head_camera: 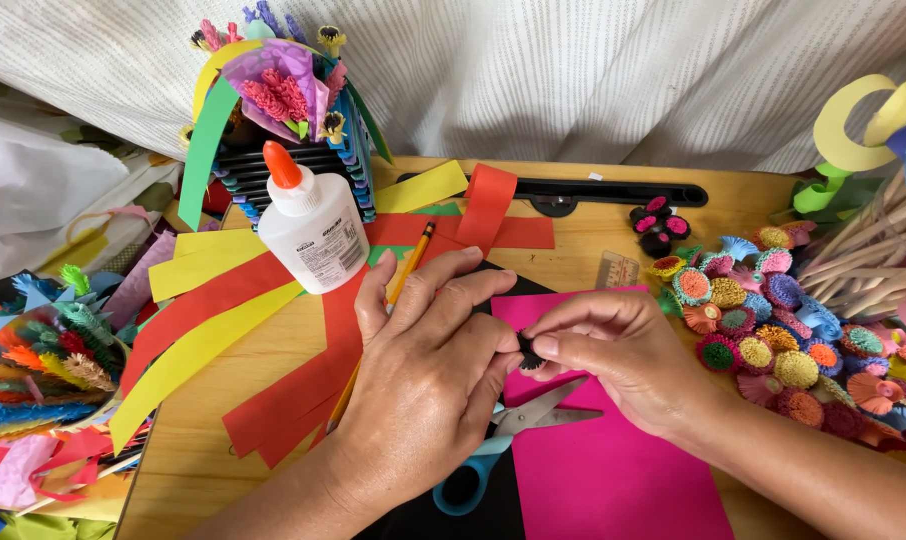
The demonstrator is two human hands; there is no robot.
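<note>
The wooden table is full of craft things, and both hands meet in the middle of it. Under the hands lies a big pink sheet on top of a black sheet. To the left of the left hand long red and yellow paper strips fan out, and a white glue bottle with an orange tip stands just past them. To the right of the right hand sits a heap of little rolled paper flowers in many colours. Blue-handled scissors lie just below the hands, and a pencil pokes out from under the left hand. The step looks like rolling a small flower: the two hands together pinch a tiny dark paper roll between fingertips. The left hand curls over it, fingers bent and close together. The right hand comes in from the side, thumb and first fingers pressed on the roll. The next move seems to need a tight, steady pinch, so the little roll does not spring open.
</note>
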